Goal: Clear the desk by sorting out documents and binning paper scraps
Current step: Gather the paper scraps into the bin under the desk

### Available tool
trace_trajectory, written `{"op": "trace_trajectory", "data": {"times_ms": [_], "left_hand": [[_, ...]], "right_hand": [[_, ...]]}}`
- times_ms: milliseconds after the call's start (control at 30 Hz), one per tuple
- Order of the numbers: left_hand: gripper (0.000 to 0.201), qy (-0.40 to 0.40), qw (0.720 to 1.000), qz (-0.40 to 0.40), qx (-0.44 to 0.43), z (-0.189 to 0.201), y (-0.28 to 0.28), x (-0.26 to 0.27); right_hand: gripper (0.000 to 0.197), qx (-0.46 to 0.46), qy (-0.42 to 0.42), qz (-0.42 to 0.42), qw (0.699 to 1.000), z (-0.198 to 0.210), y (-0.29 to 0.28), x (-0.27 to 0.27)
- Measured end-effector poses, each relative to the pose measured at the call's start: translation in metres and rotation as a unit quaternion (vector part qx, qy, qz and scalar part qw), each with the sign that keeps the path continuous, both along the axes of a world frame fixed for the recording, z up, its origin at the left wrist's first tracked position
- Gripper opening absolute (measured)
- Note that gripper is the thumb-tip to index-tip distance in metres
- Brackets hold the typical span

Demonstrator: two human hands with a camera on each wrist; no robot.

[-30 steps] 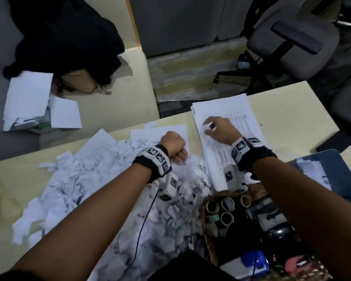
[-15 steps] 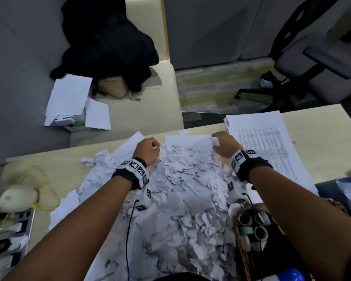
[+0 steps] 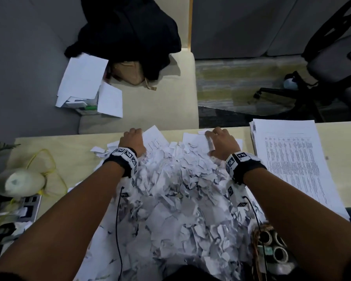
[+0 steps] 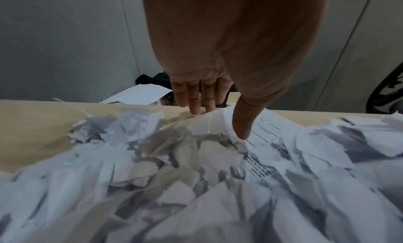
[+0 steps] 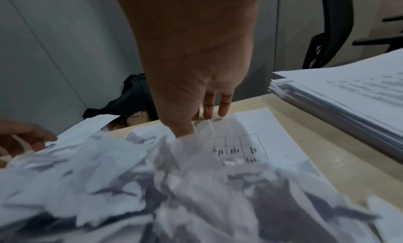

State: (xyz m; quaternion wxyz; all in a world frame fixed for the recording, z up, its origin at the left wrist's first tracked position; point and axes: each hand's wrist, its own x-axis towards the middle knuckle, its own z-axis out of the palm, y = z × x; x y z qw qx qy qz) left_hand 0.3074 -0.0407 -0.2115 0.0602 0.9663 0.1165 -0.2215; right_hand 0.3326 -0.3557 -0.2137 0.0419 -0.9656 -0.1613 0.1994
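A wicker basket (image 3: 257, 246) with tape rolls is seen nearest, at the right near edge of the table (image 3: 69, 151). A big heap of torn paper scraps (image 3: 180, 209) is spread across the table's middle, between both forearms. At the left edge a white lamp head (image 3: 18, 182) and a yellow cable (image 3: 49, 165) are seen.

At the heap's far edge the left hand (image 3: 133, 141) is laid down on a printed sheet (image 4: 263, 131); its fingers (image 4: 194, 98) are straight and slightly spread, tips on the table, thumb pressed onto the sheet. The right hand (image 3: 221, 142) is laid flat on a second printed sheet (image 5: 250, 143), fingers straight, close together, nothing clamped. Both sheets are partly buried by scraps.

A tidy stack of printed documents (image 3: 288, 159) is set just right of the right hand. Beyond the table, loose papers (image 3: 85, 82) and a black bag (image 3: 130, 31) are seen on a cream seat (image 3: 170, 102), an office chair (image 3: 332, 63) at far right.
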Motion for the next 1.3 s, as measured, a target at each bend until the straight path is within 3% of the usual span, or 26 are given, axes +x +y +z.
{"op": "trace_trajectory", "data": {"times_ms": [67,267,433,667,867,1000,1067,1167,1300], "left_hand": [[0.066,0.014,1.0,-0.011,0.004,-0.001,-0.001,0.0],[0.062,0.014,1.0,0.0,0.012,0.002,0.004,0.001],[0.066,-0.003,0.997,0.037,-0.062,0.003,0.01,0.002],[0.057,0.066,0.997,0.043,0.018,0.014,0.005,-0.002],[0.028,0.02,0.995,0.024,-0.09,0.023,0.003,-0.014],[0.042,-0.039,0.99,0.047,-0.131,0.035,0.007,-0.028],[0.04,-0.052,0.989,0.036,-0.135,0.047,0.005,-0.037],[0.011,-0.066,0.989,0.007,-0.135,0.071,0.002,-0.05],[0.017,-0.105,0.987,-0.064,-0.106,0.099,-0.001,-0.076]], "right_hand": [[0.073,-0.025,0.019,-0.003,0.999,0.005,-0.001,0.002],[0.041,-0.031,0.064,-0.031,0.997,0.022,-0.007,-0.009],[0.009,0.0,0.031,-0.009,0.999,0.056,-0.005,-0.029],[0.013,-0.012,-0.002,0.015,1.0,0.107,0.011,-0.062],[0.018,-0.032,-0.029,0.029,0.999,0.153,0.026,-0.076],[0.022,-0.031,-0.039,0.021,0.999,0.182,0.032,-0.087],[0.018,-0.035,-0.04,0.018,0.998,0.196,0.034,-0.096],[0.031,-0.031,-0.055,0.015,0.998,0.212,0.036,-0.114],[0.016,-0.044,-0.073,0.024,0.996,0.221,0.036,-0.141]]}}
